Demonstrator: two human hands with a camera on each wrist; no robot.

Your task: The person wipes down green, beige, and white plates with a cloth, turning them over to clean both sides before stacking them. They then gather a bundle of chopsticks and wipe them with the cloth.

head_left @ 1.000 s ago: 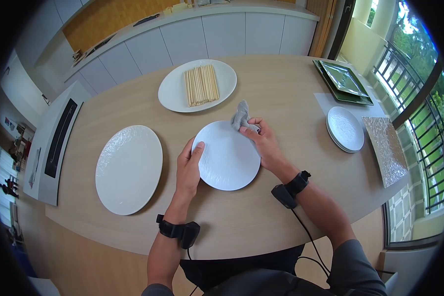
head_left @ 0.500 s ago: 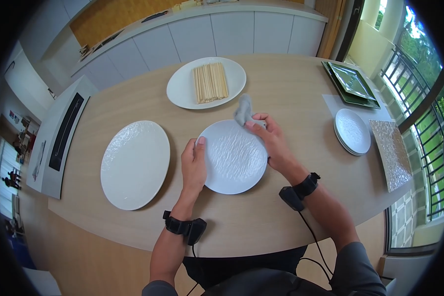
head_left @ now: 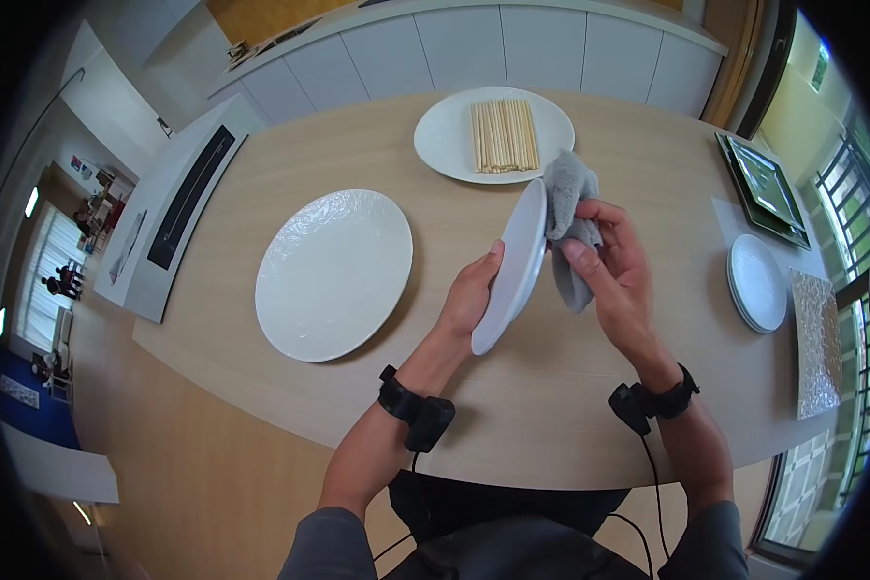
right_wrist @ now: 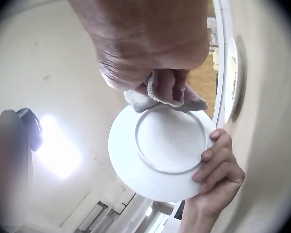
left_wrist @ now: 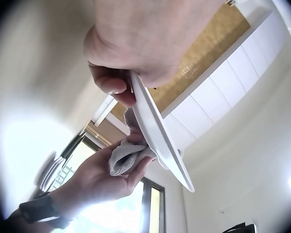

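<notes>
A round white plate [head_left: 514, 266] is held on edge above the table, steeply tilted. My left hand [head_left: 471, 292] grips its rim, thumb on the front face and fingers on the back, as the right wrist view shows at the left hand [right_wrist: 220, 170]. A grey cloth [head_left: 572, 217] is bunched in my right hand [head_left: 621, 275], whose fingers pinch it close against the plate's underside. The foot ring on the back of the plate [right_wrist: 169, 145] faces the right wrist camera. In the left wrist view the cloth [left_wrist: 128, 158] lies folded across the right hand's fingers.
A large oval white plate [head_left: 336, 275] lies at the left of the table. Behind, another oval plate [head_left: 440, 140] bears a bundle of wooden chopsticks [head_left: 505, 135]. At the right are green square plates [head_left: 766, 186], stacked small white plates [head_left: 756, 280] and a silvery rectangular plate [head_left: 815, 338].
The plate has turned from facing up to standing nearly on edge. My right hand has brought the cloth from the rim to the back. The head view has shifted left.
</notes>
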